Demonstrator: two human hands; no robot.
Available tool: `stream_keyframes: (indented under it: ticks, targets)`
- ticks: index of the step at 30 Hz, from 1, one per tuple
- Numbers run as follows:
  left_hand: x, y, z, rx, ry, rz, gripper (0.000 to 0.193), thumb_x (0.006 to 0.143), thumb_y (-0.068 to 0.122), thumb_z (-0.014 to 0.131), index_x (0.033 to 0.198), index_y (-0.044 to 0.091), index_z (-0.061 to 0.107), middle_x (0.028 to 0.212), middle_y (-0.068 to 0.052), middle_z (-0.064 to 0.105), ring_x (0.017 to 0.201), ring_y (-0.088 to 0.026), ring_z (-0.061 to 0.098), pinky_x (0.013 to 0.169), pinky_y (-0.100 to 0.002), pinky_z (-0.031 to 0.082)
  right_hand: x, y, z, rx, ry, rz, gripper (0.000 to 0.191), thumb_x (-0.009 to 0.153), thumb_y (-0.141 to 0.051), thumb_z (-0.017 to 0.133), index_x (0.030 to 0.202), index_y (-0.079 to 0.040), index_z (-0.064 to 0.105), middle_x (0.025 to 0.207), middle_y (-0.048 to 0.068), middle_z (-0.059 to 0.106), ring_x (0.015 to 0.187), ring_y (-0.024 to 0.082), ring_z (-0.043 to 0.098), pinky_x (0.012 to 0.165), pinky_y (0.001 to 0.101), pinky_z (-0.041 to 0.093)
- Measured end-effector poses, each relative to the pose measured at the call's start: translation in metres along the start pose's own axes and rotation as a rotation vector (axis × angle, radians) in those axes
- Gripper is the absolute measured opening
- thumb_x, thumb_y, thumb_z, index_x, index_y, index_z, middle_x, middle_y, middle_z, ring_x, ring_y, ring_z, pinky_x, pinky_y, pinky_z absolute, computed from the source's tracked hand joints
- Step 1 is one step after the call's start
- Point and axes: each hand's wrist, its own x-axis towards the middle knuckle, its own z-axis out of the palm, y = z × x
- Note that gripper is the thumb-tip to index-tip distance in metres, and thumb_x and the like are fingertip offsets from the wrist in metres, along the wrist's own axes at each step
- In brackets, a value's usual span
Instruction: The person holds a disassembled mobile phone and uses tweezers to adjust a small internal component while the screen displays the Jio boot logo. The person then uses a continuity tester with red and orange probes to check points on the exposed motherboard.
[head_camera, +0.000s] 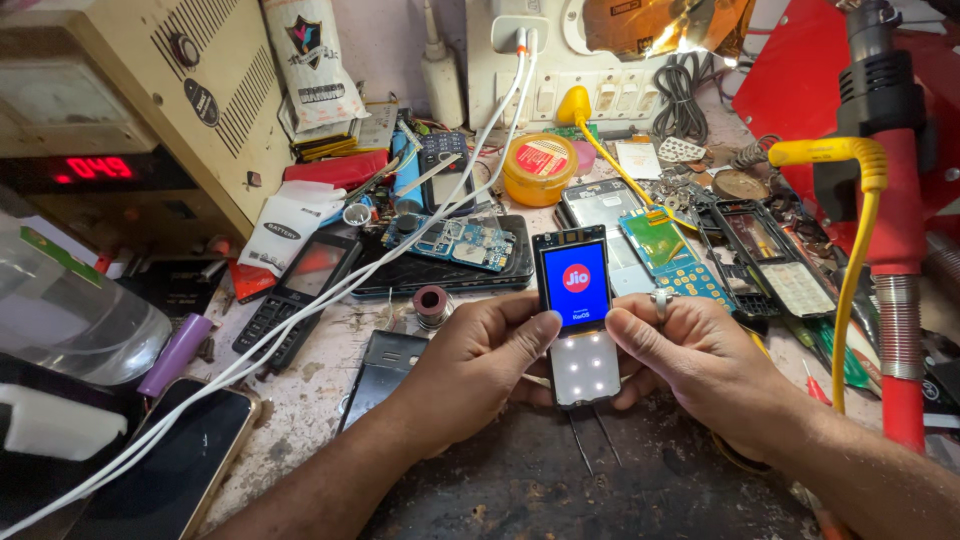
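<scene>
Holding a bare keypad phone with lit blue screen (583, 318) near the desk's (300, 400) front edge, we close left hand (478, 362) and right hand (700, 360) grips round it

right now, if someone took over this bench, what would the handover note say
Left hand and right hand both grip the bare keypad phone, thumbs at the sides of its screen.
The phone is held over the worktable, front cover off, keypad contacts exposed and lit.
Done: it powers on, blue screen showing a logo.
Left: the front is not yet fitted; loose phone frames and a circuit board lie behind.
</scene>
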Motion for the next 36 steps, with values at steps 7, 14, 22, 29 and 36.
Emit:
stream_keyframes:
  ticks: [7, 14, 22, 29, 36]
  targets:
    - [-0.0014, 0.0028, 0.0019, -0.013, 0.028, 0.037, 0.034, 0.103, 0.021, 0.052, 0.134, 0.008, 0.058, 0.104, -0.005, 0.073, 0.086, -0.014, 0.073, 0.071, -0.033, 0.065, -0.0004, -0.0006, 0.0013, 0.028, 0.016, 0.009, 0.037, 0.098, -0.029, 0.054, 0.108, 0.0, 0.076, 0.086, 0.006, 0.077, 0.072, 0.012, 0.07, 0.063, 0.0304, 0.061]
    - [-0.0025, 0.0067, 0.0009, 0.013, -0.025, 0.12, 0.032, 0.105, 0.017, 0.053, 0.132, 0.003, 0.06, 0.109, -0.007, 0.074, 0.094, -0.012, 0.073, 0.08, -0.033, 0.066, -0.0008, 0.0007, 0.0006, 0.036, 0.016, -0.036, 0.034, 0.098, -0.024, 0.056, 0.115, -0.002, 0.075, 0.093, 0.003, 0.076, 0.077, 0.01, 0.069, 0.066, 0.0314, 0.062]
    - [-0.0025, 0.0081, -0.0016, 0.046, -0.047, 0.111, 0.036, 0.104, 0.02, 0.054, 0.136, 0.003, 0.061, 0.111, -0.006, 0.073, 0.094, -0.011, 0.072, 0.08, -0.032, 0.066, -0.0007, -0.0031, -0.0004, -0.009, 0.018, -0.023, 0.036, 0.097, -0.025, 0.057, 0.117, -0.002, 0.076, 0.093, 0.005, 0.078, 0.078, 0.011, 0.071, 0.067, 0.0322, 0.062]
    - [-0.0022, 0.0061, -0.0035, 0.02, -0.071, 0.124, 0.039, 0.103, 0.023, 0.054, 0.136, 0.003, 0.059, 0.11, -0.005, 0.072, 0.094, -0.01, 0.072, 0.081, -0.031, 0.066, 0.0007, -0.0026, -0.001, 0.013, 0.021, 0.001, 0.035, 0.096, -0.025, 0.056, 0.114, -0.001, 0.075, 0.094, 0.005, 0.079, 0.08, 0.011, 0.072, 0.07, 0.0327, 0.063]
    - [-0.0029, 0.0043, -0.0031, 0.04, -0.072, 0.158, 0.037, 0.105, 0.025, 0.055, 0.133, 0.001, 0.062, 0.11, -0.004, 0.073, 0.092, -0.009, 0.071, 0.079, -0.028, 0.065, -0.0002, 0.0001, -0.0034, 0.018, 0.011, -0.049, 0.033, 0.097, -0.023, 0.058, 0.112, 0.0, 0.076, 0.093, 0.004, 0.076, 0.078, 0.011, 0.07, 0.066, 0.0332, 0.064]
